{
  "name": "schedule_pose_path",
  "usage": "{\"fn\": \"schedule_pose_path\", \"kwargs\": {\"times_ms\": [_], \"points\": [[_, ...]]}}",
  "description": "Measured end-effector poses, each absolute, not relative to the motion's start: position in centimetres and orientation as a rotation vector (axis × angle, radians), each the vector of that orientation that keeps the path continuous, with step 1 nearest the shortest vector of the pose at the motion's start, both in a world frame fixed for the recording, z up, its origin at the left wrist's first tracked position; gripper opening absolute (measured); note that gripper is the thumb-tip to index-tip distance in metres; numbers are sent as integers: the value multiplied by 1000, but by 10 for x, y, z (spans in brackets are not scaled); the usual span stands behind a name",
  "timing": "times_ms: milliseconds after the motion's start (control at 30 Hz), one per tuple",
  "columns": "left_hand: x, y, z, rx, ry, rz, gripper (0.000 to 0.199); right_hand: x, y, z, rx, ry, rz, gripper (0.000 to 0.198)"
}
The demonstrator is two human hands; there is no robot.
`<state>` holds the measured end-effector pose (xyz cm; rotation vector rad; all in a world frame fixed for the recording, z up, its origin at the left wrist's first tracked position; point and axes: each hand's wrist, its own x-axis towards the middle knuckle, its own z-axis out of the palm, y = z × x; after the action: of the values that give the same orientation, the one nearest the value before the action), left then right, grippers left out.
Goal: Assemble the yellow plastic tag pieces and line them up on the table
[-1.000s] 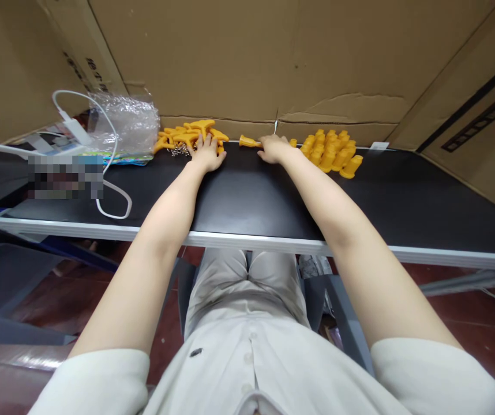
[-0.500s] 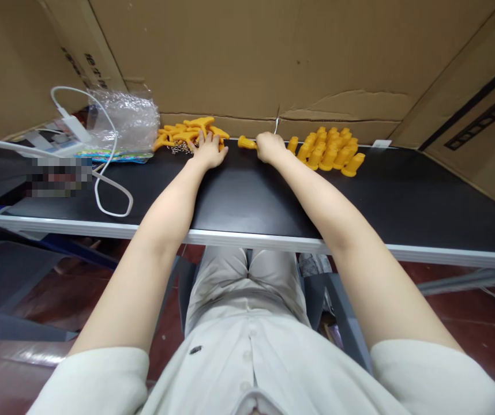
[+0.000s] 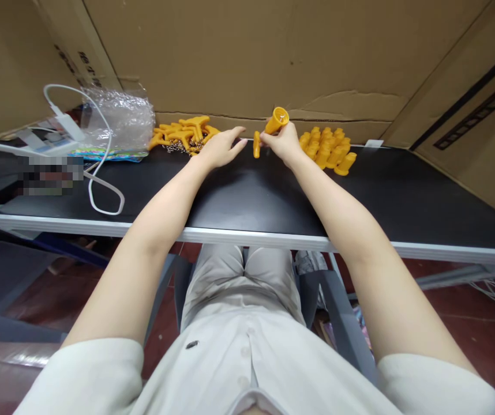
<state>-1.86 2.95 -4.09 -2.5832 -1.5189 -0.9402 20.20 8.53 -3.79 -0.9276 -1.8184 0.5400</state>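
My right hand (image 3: 285,143) is closed around a yellow hollow cylinder (image 3: 277,120), whose open end tilts up toward me with something shiny inside. At its thumb and fingertips is a smaller yellow handle-like piece (image 3: 257,144), seen nearly end-on. My left hand (image 3: 222,148), fingers apart and holding nothing, hovers just left of that piece. Behind and left of it lies a pile of yellow T-shaped handles (image 3: 182,134) with silvery metal parts, which look coiled. Several yellow flanged cylinders (image 3: 327,148) stand in a group right of my right hand.
A clear plastic bag (image 3: 117,121) rests on a colourful packet at the table's left, near a white cable (image 3: 107,135). Cardboard walls (image 3: 213,57) enclose the black tabletop (image 3: 247,196) at the back and sides. A small white tag (image 3: 374,143) lies at the rear right.
My left hand has come off the T-shaped pile and shifted right. My right hand has turned, so the cylinder now points up, and a smaller yellow piece shows at its fingertips.
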Motion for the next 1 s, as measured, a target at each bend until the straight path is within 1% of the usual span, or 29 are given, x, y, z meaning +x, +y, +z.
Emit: {"fn": "schedule_pose_path", "kwargs": {"times_ms": [133,233,367,433,600,767,867,1000], "points": [[0,9,-33,-2629,-1550,-855,60,199,61,-30,-949,-1733,823,39],[6,-2,-27,-2619,-1685,-837,54,199,40,-18,-972,-1759,885,45],[4,-4,-24,-2615,-1802,-857,45,199,22,-8,-1027,-1849,835,49],[0,-2,-24,-2591,-1806,-863,43,200,20,-6,-1052,-1899,776,51],[-10,2,-19,-2356,-1856,-882,51,205,26,-5,-1170,-1972,575,67],[-14,-5,-10,-2242,-1877,-876,60,209,32,-6,-1157,-1936,639,77],[-13,-9,-7,-2239,-1882,-851,62,211,37,-8,-1150,-1935,702,73],[-12,-11,-5,-2298,-1854,-791,64,217,39,-7,-1207,-2046,629,53]]}}
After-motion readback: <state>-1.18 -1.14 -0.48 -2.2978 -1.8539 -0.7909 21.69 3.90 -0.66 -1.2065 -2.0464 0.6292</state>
